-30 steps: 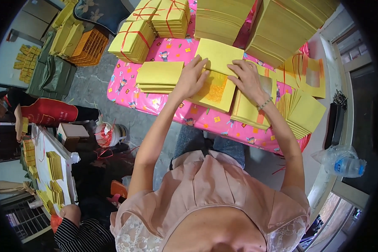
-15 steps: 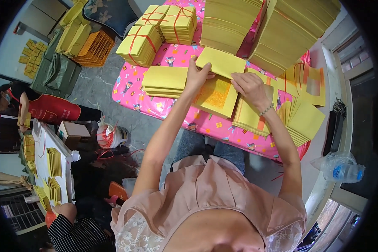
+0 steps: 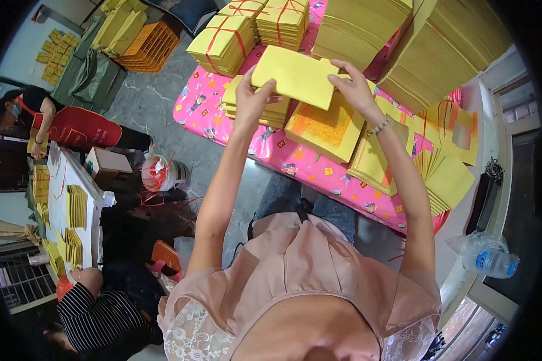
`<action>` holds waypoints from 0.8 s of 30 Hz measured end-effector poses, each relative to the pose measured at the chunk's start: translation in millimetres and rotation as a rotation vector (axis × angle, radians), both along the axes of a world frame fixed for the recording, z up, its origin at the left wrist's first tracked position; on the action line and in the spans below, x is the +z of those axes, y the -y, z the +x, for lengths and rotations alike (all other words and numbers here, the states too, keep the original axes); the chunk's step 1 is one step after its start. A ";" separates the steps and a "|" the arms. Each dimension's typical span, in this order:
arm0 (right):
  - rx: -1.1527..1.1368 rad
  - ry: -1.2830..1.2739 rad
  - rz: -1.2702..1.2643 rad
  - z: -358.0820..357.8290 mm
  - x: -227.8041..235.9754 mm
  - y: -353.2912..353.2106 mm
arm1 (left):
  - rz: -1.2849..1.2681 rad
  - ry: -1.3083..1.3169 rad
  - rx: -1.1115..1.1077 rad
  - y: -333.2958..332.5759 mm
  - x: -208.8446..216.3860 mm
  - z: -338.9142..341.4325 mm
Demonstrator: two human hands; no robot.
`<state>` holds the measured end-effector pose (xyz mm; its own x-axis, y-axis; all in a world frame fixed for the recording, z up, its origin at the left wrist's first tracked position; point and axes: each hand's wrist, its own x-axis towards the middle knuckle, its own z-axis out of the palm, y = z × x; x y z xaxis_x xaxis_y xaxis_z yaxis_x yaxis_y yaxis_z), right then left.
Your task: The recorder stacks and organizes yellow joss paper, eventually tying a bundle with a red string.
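Note:
My left hand [image 3: 252, 104] and my right hand [image 3: 356, 91] grip a folded yellow paper packet [image 3: 293, 73] by its two ends, thumbs on top. The packet is raised above the table and slightly tilted. Under and to the right of it lies a stack of yellow paper [image 3: 328, 133] with an orange patch on its top sheet. A low pile of folded yellow packets [image 3: 275, 112] sits beneath my left hand, partly hidden by it. Close to my right wrist lies another stack of yellow sheets [image 3: 376, 161].
A pink patterned cloth [image 3: 208, 111] covers the table. Bundles tied with red string [image 3: 223, 43] and tall yellow paper stacks [image 3: 355, 36] stand at the back. Fanned yellow sheets [image 3: 448, 177] lie right. At left, one person [image 3: 72, 123] stands and another [image 3: 96, 313] sits by a white table [image 3: 90, 210].
Both hands have lifted the packet off the orange-patched stack and carried it left, toward the low pile. The whole view has shifted slightly.

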<state>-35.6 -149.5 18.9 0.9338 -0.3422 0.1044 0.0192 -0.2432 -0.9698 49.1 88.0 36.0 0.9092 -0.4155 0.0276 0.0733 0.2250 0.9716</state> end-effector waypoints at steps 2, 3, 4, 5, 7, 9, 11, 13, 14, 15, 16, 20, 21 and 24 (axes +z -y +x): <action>0.076 0.003 -0.037 19.9 -7.4 -8.6 | 0.027 0.003 0.015 -21.4 -9.0 9.4; 0.141 0.010 -0.076 29.0 -11.2 -12.0 | 0.052 0.008 0.018 -29.8 -13.9 13.9; 0.105 0.014 -0.151 38.4 -16.0 -20.7 | 0.077 -0.002 0.051 -37.1 -16.8 16.2; 0.107 0.012 -0.149 45.5 -18.5 -24.6 | 0.079 -0.005 0.053 -44.3 -19.1 20.0; 0.110 -0.038 -0.389 55.8 -20.9 -35.7 | 0.203 -0.017 0.089 -56.7 -21.8 26.0; 0.122 -0.027 -0.439 60.1 -20.0 -47.0 | 0.208 -0.014 0.115 -63.0 -24.6 28.1; 0.139 -0.039 -0.527 64.7 -17.0 -59.8 | 0.304 0.036 0.158 -69.9 -32.7 34.3; 0.130 -0.056 -0.591 64.6 -18.9 -68.3 | 0.301 0.033 0.162 -72.6 -42.6 39.1; 0.158 -0.065 -0.617 66.4 -20.5 -69.4 | 0.297 0.033 0.163 -73.3 -48.1 40.8; 0.187 -0.074 -0.642 68.0 -22.0 -70.3 | 0.298 0.029 0.161 -74.6 -53.6 42.0; 0.187 -0.079 -0.640 69.5 -24.1 -71.0 | 0.317 0.014 0.167 -75.4 -57.5 42.5; 0.226 -0.107 -0.709 73.8 -31.6 -73.4 | 0.376 -0.017 0.165 -79.0 -75.2 47.8; 0.228 -0.106 -0.736 74.3 -33.3 -74.2 | 0.377 -0.020 0.169 -80.6 -80.4 48.9; 0.233 -0.095 -0.761 74.2 -37.6 -75.0 | 0.374 -0.056 0.165 -80.7 -90.9 48.7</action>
<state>38.6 -74.5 -18.7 0.9891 -0.0039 0.1469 0.0769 -0.8383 -0.5398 97.8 168.7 -54.9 0.9602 -0.2361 -0.1493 0.1212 -0.1294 0.9842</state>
